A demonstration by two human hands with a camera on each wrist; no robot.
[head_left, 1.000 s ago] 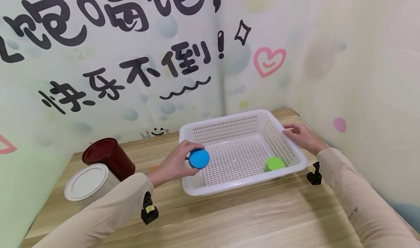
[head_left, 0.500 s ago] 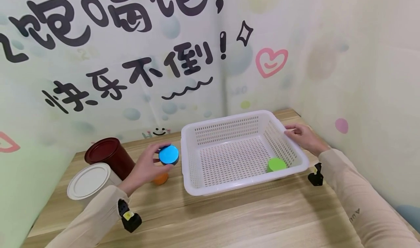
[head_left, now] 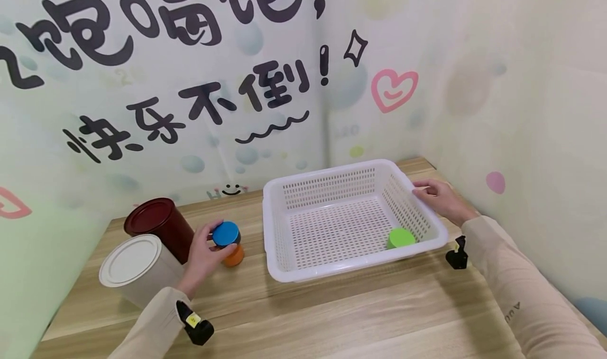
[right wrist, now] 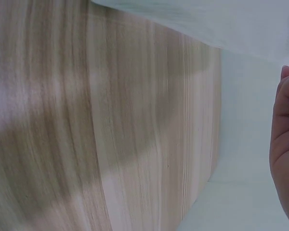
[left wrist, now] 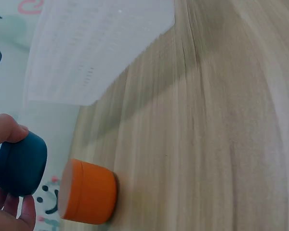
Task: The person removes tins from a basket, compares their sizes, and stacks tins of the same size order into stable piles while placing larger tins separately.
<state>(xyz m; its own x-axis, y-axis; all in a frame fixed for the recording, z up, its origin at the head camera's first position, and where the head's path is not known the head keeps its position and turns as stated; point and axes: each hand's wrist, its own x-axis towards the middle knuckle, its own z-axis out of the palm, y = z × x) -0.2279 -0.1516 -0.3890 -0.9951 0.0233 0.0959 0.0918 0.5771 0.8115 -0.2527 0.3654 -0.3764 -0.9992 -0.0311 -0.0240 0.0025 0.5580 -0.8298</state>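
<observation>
In the head view my left hand [head_left: 203,253] pinches a small round blue container [head_left: 226,233] between thumb and fingers. It hangs over an orange round container [head_left: 234,256], which stands on the table left of the white plastic basket [head_left: 310,276]. The left wrist view shows the blue container [left wrist: 23,163] apart from the orange one [left wrist: 89,191]. At the basket's right rim, my right hand [head_left: 441,198] grips the edge with bent fingers. Inside the basket, in its near right corner, sits a round green container [head_left: 401,238].
A dark red canister [head_left: 161,224] and a white lidded canister [head_left: 135,267] stand side by side at the left, close to my left forearm. Behind the wooden table [head_left: 303,322] hangs a printed cloth [head_left: 284,85], with another pale cloth side [head_left: 536,111] on the right.
My left hand has carried the blue container out from over the basket, leftward, to above the orange container, now uncovered. My right hand has stayed at the basket rim.
</observation>
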